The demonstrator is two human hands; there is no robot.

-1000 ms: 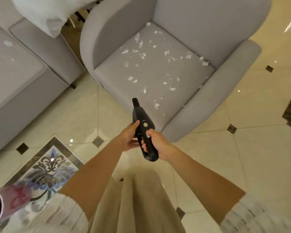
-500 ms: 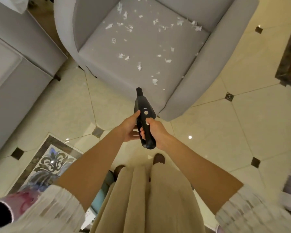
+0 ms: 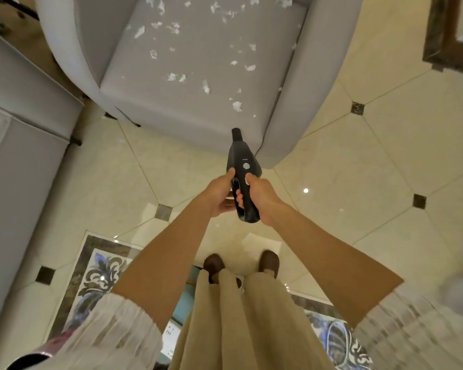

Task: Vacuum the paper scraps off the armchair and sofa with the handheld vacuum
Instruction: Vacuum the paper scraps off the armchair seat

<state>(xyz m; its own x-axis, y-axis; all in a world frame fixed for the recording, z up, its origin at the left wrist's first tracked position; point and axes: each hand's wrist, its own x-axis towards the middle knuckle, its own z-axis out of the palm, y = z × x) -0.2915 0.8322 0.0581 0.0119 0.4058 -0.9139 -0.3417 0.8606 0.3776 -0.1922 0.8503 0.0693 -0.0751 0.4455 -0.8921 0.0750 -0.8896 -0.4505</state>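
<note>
Right hand (image 3: 259, 197) is wrapped around the handle of the handheld vacuum (image 3: 242, 177); left hand (image 3: 219, 194) cups its near side, thumb on the body. The vacuum's long axis runs straight away from the person, nozzle leading — held in the air before the armchair (image 3: 187, 113). Paper scraps (image 3: 237, 106) lie beyond the nozzle on the seat cushion, untouched — nearest one just ahead, slightly right. Sofa (image 3: 19, 166) stands left.

- A black handheld vacuum (image 3: 241, 169) points its nozzle at the near edge of a grey fabric armchair (image 3: 187, 102).
- The right hand (image 3: 261, 198) grips its handle; the left hand (image 3: 219, 196) cups its left side.
- White paper scraps (image 3: 206, 86) dot the seat.
</note>
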